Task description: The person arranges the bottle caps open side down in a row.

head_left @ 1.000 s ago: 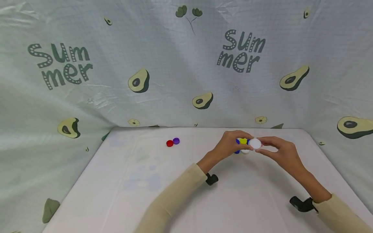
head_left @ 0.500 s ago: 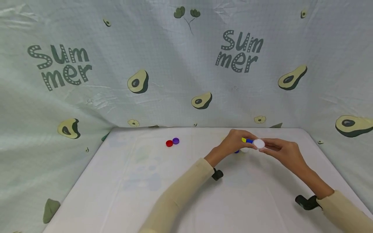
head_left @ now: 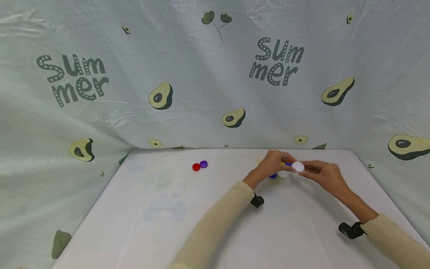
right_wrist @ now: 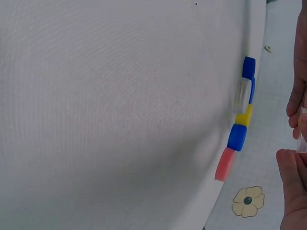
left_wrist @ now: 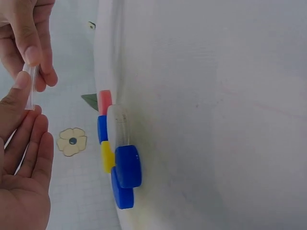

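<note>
Both hands hold one white, partly see-through bottle cap (head_left: 298, 166) above the table's far right part. My left hand (head_left: 271, 163) pinches its left side, and my right hand (head_left: 325, 175) pinches its right side. In the left wrist view the cap (left_wrist: 31, 86) appears edge-on between the fingertips; in the right wrist view the frame edge cuts it off. Below the hands lies a cluster of caps: two blue ones (left_wrist: 128, 166) by a yellow cap (left_wrist: 107, 155), a ribbed white cap (left_wrist: 118, 126), another blue cap (left_wrist: 102, 129) and a pink cap (left_wrist: 104, 102).
A red cap (head_left: 196, 167) and a purple cap (head_left: 203, 164) lie side by side further left on the white table (head_left: 161, 231). Behind the table's far edge hangs a pale curtain (head_left: 195, 74) printed with avocados and lettering. Each wrist carries a black camera.
My left hand and forearm have shifted slightly right, hiding more of the cap cluster. The white cap moved a little right early on, then stayed nearly still between both hands.
</note>
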The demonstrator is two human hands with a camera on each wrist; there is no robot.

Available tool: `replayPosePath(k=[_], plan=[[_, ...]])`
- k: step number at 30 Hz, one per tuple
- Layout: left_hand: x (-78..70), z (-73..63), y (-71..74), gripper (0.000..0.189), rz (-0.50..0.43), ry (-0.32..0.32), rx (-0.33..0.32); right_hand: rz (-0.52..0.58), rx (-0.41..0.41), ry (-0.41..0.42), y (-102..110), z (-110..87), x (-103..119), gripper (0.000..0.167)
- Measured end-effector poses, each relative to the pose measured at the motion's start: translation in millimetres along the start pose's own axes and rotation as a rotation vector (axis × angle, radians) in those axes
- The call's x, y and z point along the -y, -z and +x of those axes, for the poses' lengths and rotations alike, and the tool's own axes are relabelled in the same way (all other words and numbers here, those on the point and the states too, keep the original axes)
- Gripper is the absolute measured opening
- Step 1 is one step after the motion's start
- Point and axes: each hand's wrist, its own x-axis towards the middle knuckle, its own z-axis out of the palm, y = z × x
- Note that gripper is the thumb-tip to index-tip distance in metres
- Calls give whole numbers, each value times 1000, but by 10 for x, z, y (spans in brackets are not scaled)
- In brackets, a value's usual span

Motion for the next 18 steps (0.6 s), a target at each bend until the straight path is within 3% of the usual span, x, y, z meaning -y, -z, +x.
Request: replayPosePath(k=[6, 18], plan=[[52, 2, -59, 32, -41, 71, 4, 4, 49, -41, -48, 7, -59, 38], [181, 97, -191, 34, -17, 153, 7, -31, 139, -75, -78, 83, -230, 44]])
